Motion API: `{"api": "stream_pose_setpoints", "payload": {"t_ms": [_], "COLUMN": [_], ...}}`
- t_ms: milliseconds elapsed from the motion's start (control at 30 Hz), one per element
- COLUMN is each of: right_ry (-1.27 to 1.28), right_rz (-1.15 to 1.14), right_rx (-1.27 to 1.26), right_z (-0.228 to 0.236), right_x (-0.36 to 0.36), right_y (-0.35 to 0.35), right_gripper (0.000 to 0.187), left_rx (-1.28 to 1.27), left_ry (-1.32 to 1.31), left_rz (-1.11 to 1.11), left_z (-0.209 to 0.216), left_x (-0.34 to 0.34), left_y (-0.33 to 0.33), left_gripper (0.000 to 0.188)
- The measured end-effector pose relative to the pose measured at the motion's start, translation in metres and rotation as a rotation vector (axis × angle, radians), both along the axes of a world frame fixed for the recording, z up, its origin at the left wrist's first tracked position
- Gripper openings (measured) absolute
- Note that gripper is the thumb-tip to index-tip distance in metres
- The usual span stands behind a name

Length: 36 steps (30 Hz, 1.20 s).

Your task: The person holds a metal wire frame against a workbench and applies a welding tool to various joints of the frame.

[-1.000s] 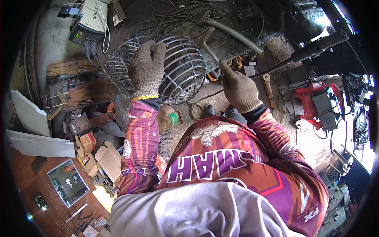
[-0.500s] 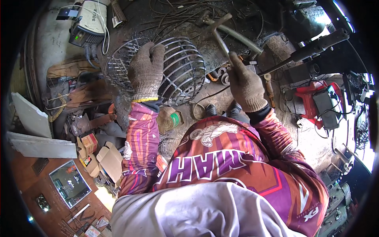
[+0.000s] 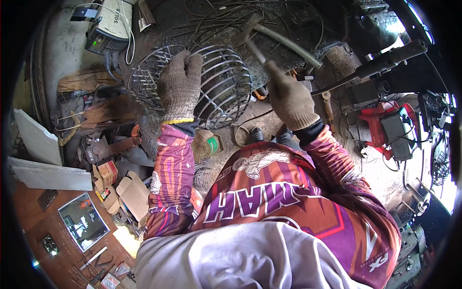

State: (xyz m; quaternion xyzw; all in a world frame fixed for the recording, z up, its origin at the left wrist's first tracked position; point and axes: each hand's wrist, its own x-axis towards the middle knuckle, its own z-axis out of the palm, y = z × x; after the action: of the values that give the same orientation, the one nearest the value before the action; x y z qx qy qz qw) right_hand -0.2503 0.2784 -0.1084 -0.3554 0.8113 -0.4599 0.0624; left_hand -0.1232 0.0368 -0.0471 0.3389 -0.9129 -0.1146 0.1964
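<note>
My left hand (image 3: 179,86), in a knitted brown-grey work glove, is closed over the bars of a round metal cage (image 3: 224,79) made of curved steel rods. The palm side and the gripped bars are hidden beneath the glove. My right hand (image 3: 292,98), gloved the same way, is wrapped around the thin handle of a hammer (image 3: 256,51), to the right of the cage. Motion smears the hammer, and its head blends with a second tool lying behind it. That tool's thick greenish bar (image 3: 291,45) rests on the dark work surface.
A welding machine (image 3: 108,29) with cables stands at the back left. Loose rods (image 3: 211,21) lie beyond the cage. On the right are a black torch-like handle (image 3: 392,57) and a red-framed device (image 3: 378,126). Opened cardboard boxes (image 3: 132,192) sit at the lower left.
My right hand has swung the hammer left and slightly upward, toward the cage. My left hand stays on the cage bars.
</note>
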Motion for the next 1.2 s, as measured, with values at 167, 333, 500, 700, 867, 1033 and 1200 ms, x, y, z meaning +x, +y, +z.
{"api": "stream_pose_setpoints", "payload": {"t_ms": [167, 333, 500, 700, 867, 1033, 1200], "right_ry": [0.05, 0.028, 0.058, 0.067, -0.057, -0.025, -0.195], "right_rz": [0.032, 0.126, 0.027, 0.116, -0.016, 0.007, -0.013], "right_rx": [0.07, 0.147, 0.045, 0.138, -0.067, -0.116, 0.135], "right_z": [0.009, -0.006, -0.002, -0.012, -0.008, -0.024, -0.028], "right_x": [-0.001, 0.001, 0.002, 0.002, 0.008, 0.022, 0.045], "right_y": [0.001, -0.003, 0.0, 0.001, 0.017, 0.061, 0.07], "right_gripper": [0.046, 0.046, 0.043, 0.045, 0.046, 0.049, 0.049], "left_rx": [0.049, 0.048, 0.053, 0.03, 0.073, 0.088, 0.13], "left_ry": [0.009, -0.016, -0.035, -0.023, -0.041, -0.068, -0.042], "left_rz": [0.01, 0.023, 0.039, 0.028, 0.045, 0.08, 0.074], "left_z": [-0.002, 0.002, -0.002, -0.004, -0.002, 0.001, 0.003], "left_x": [-0.002, -0.002, -0.001, -0.002, -0.002, -0.003, -0.004], "left_y": [-0.003, 0.0, -0.005, -0.009, -0.005, -0.003, -0.001], "left_gripper": [0.05, 0.052, 0.054, 0.055, 0.056, 0.056, 0.055]}}
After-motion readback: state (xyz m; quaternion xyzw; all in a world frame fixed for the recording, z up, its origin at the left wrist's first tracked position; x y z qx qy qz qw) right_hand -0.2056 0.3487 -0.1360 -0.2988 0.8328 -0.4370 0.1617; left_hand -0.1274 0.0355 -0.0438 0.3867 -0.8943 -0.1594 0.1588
